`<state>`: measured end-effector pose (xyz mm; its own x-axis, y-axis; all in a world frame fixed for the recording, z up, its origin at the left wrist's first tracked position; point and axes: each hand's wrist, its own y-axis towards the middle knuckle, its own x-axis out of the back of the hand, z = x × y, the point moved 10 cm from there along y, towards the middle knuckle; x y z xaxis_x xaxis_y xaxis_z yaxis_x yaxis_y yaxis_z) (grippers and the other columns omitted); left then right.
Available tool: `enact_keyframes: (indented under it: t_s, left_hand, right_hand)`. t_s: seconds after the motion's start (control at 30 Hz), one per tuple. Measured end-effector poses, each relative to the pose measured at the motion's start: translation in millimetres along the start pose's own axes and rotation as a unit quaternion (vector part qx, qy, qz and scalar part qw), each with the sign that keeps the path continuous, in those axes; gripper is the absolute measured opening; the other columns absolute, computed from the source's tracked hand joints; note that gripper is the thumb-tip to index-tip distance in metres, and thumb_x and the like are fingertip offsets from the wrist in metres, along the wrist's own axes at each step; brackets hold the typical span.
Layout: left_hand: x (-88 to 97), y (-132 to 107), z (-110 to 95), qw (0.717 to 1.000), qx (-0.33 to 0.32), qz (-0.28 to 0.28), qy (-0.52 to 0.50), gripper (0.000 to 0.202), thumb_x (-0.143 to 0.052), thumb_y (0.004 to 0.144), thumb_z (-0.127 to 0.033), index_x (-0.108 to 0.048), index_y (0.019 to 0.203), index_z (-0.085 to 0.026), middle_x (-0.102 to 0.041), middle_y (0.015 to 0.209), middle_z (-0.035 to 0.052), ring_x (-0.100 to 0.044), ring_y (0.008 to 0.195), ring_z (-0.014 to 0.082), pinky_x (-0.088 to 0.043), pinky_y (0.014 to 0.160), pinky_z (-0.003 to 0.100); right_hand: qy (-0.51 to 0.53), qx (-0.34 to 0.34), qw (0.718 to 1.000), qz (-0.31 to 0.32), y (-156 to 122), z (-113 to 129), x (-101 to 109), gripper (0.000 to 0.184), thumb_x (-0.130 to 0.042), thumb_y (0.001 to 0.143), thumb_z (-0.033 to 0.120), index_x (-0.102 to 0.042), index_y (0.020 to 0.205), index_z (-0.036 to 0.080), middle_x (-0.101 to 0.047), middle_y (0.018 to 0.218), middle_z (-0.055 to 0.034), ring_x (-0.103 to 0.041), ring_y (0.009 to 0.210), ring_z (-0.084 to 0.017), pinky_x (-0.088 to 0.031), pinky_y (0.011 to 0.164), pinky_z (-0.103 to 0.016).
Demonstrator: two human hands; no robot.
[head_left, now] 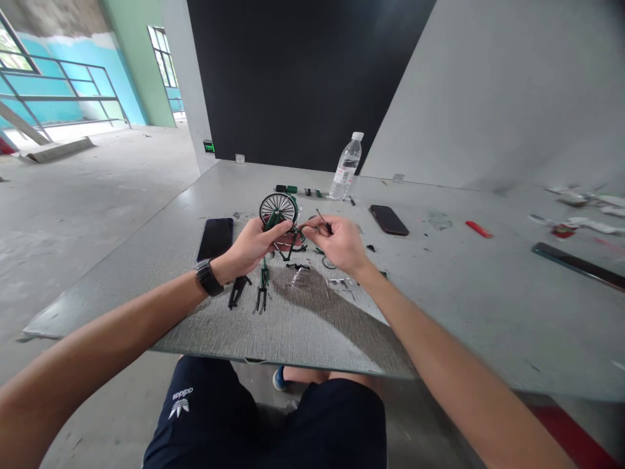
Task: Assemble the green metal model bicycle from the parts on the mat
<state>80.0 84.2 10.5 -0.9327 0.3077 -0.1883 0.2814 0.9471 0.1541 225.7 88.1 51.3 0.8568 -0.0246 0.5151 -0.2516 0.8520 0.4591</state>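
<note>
My left hand (261, 242) is closed around a miniature bicycle (288, 251), a dark green frame with one black spoked wheel (278, 207) fitted on it. The wheel rises above my fingers. My right hand (339, 242) pinches close to the frame's right side, with a thin tool like a small screwdriver (324, 220) between its fingers, its slim shaft pointing up and left. What the right fingertips touch is too small to make out. On the mat below lie a green fork piece (262, 286), a black fork-like part (237, 291) and a loose wheel (329, 262).
A textured grey mat (293, 332) covers the table's front. A phone (215, 239) lies left, another phone (389, 220) right. Behind stands a water bottle (346, 168), near small green and black parts (286, 189). Farther right are a red object (478, 228) and a long dark bar (581, 264).
</note>
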Motion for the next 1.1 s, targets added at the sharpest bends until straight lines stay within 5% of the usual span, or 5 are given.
enact_keyframes:
  t_s: [0.27, 0.57, 0.7, 1.1]
  left_hand:
    - [0.0, -0.2, -1.1, 1.0, -0.007, -0.002, -0.005, 0.027, -0.073, 0.086, -0.04, -0.067, 0.091, -0.014, -0.077, 0.086, 0.0083, -0.076, 0.082, 0.0198, -0.056, 0.069, 0.029]
    - [2.1, 0.3, -1.8, 1.0, -0.012, -0.002, 0.012, 0.027, -0.074, 0.085, -0.039, -0.069, 0.091, -0.014, -0.077, 0.088, 0.0077, -0.074, 0.082, 0.0171, -0.059, 0.079, 0.032]
    - [-2.9, -0.4, -2.4, 0.997, -0.03, 0.01, 0.071, 0.026, -0.074, 0.085, -0.037, -0.069, 0.097, -0.014, -0.076, 0.089, 0.0064, -0.074, 0.08, 0.0168, -0.06, 0.079, 0.032]
    - [5.1, -0.3, -11.3, 0.992, -0.105, -0.036, 0.064, 0.048, -0.081, 0.076, -0.035, -0.063, 0.116, -0.014, -0.074, 0.112, 0.0112, -0.071, 0.092, 0.0187, -0.062, 0.082, 0.034]
  right_hand:
    - [-0.006, 0.034, 0.999, -0.018, 0.1, 5.5, 1.8, 0.032, -0.072, 0.087, 0.049, -0.076, 0.088, 0.017, -0.031, 0.06, 0.0064, -0.031, 0.057, -0.011, -0.025, 0.054, -0.03]
    - [-0.013, 0.008, 0.998, 0.061, 3.4, -4.1, -5.0, 0.042, -0.068, 0.089, 0.059, -0.074, 0.099, 0.019, -0.031, 0.058, 0.0074, -0.028, 0.053, -0.011, -0.021, 0.051, -0.03]
    - [0.02, 0.012, 0.999, 0.049, 1.1, -1.0, -4.2, 0.049, -0.069, 0.088, 0.059, -0.069, 0.117, 0.02, -0.028, 0.058, 0.0083, -0.025, 0.054, -0.011, -0.021, 0.052, -0.03]
    - [0.027, 0.025, 0.999, 0.013, 2.5, 2.6, 0.1, 0.048, -0.072, 0.086, 0.057, -0.071, 0.113, 0.017, -0.029, 0.061, 0.0079, -0.025, 0.056, -0.011, -0.023, 0.053, -0.03]
